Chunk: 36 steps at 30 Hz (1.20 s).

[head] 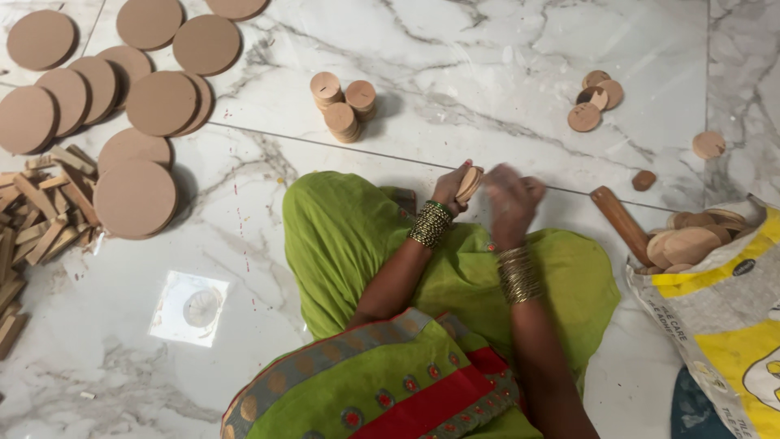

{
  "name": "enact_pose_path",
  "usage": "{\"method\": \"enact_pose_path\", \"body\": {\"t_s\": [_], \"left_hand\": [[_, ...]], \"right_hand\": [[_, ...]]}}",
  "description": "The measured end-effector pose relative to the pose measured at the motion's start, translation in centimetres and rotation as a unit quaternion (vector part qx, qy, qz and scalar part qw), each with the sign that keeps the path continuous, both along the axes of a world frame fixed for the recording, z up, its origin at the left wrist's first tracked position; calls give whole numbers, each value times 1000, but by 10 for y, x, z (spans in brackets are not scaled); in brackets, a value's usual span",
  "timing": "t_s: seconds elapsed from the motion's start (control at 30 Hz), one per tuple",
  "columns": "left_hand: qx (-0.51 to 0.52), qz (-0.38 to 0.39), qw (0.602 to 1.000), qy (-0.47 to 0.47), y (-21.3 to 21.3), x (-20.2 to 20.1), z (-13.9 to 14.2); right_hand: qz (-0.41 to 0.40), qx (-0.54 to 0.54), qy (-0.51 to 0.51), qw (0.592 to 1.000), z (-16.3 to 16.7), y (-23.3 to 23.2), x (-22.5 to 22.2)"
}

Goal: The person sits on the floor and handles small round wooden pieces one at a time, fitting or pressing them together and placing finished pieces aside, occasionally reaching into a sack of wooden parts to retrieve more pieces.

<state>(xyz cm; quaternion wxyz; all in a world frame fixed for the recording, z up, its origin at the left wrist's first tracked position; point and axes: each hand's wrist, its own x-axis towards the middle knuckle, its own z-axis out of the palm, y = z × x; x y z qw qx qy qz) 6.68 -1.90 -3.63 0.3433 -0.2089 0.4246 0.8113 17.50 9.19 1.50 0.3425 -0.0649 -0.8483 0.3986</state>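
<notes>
Head view – white marble floor [504,49] under large brown discs [134,197]

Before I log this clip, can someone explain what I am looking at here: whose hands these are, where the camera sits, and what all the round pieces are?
There is no machine here. The single picture comes from a camera worn on a person's head, looking down at their own lap and two bare hands as they sit on a white marble floor.

The left hand holds a small wooden disc on edge. The right hand is blurred right beside it, so its grip cannot be told.

Around them: large brown discs and wooden sticks at the left, short stacks of small discs ahead, a few loose small discs, a wooden handle, and a yellow and white sack with more discs at the right.
</notes>
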Motion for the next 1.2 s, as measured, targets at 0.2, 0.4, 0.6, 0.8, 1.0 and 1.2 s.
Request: {"method": "enact_pose_path", "body": {"t_s": [0.2,0.4,0.6,0.8,1.0,1.2], "left_hand": [[-112,61,991,42,-17,-40,30],[-423,-12,850,313,-45,-124,61],[-657,-64,648,380,-102,-189,94],[-741,-168,530,377,-159,-213,76],[-757,-180,510,367,-173,-228,38],[-786,-251,411,388,-165,-239,22]], "right_hand": [[19,-180,15,983,-18,45,-7],[-20,-265,-59,962,-26,49,-2],[-9,-274,-48,961,-23,54,-10],[-8,-294,-70,953,-28,55,-21],[-6,-290,-77,954,-33,56,-24],[-4,-317,-49,947,-18,66,-18]]}}
